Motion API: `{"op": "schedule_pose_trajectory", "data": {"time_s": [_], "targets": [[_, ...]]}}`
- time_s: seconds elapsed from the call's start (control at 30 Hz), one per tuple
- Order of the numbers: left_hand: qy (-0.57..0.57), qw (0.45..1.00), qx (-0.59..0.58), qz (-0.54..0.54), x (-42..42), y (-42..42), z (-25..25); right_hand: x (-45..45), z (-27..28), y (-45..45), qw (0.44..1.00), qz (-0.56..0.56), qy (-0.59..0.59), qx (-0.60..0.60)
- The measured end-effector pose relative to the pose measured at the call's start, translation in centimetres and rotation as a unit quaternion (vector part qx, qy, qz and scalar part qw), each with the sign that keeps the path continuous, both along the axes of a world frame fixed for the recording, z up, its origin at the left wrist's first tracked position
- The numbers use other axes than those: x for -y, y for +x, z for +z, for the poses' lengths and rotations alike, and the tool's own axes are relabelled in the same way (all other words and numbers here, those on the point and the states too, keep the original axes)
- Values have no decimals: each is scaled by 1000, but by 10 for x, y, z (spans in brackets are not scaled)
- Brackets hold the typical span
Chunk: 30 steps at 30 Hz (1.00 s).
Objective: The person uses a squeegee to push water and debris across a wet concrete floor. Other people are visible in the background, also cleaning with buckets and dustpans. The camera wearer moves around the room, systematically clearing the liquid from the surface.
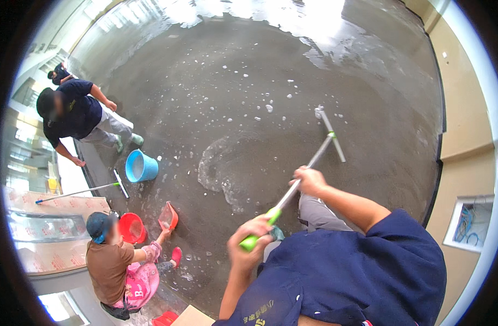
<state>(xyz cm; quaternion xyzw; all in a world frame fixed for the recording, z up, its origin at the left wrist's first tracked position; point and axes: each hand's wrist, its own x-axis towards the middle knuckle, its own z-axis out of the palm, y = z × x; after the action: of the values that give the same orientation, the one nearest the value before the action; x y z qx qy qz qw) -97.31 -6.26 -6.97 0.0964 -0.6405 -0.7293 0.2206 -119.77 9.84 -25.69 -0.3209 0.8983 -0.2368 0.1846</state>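
Note:
Both of my hands hold a floor squeegee with a silver pole. My left hand [249,240] is wrapped around its green end grip [249,243], close to my body. Farther down the pole, my right hand [309,180] grips the metal shaft [320,151]. The squeegee blade [333,134] lies on the wet grey floor [379,122], with foam at its far tip. A curved patch of suds [214,167] spreads on the floor to the left of the pole. Part of my grey trouser leg [320,212] shows beneath my right forearm.
At left, a person in brown [114,261] holds a red dustpan [168,216] beside a red bucket [132,228]. A blue bucket [142,166] stands near another person [75,108]. A second squeegee [82,192] leans there. A wall box with cables [468,224] is at right.

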Motion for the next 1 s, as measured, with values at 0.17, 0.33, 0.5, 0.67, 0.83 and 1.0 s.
{"op": "schedule_pose_trajectory", "data": {"time_s": [0.17,0.33,0.5,0.67,0.83,1.0], "targets": [[79,997,5,-5,-31,-151,-55,-36,-49,-151,998,-42,45,-26],[-4,998,-41,44,-8,-209,-38,16,-38,-217,999,23,18,-18],[-16,990,-4,138,7,-214,-30,79,-36,-241,994,112,3,2],[9,976,20,215,10,-190,-28,117,-35,-228,979,201,-22,0],[22,962,28,270,23,-164,-14,151,-25,-203,969,246,11,6],[13,942,49,332,34,-140,1,182,-17,-177,955,296,22,18]]}}
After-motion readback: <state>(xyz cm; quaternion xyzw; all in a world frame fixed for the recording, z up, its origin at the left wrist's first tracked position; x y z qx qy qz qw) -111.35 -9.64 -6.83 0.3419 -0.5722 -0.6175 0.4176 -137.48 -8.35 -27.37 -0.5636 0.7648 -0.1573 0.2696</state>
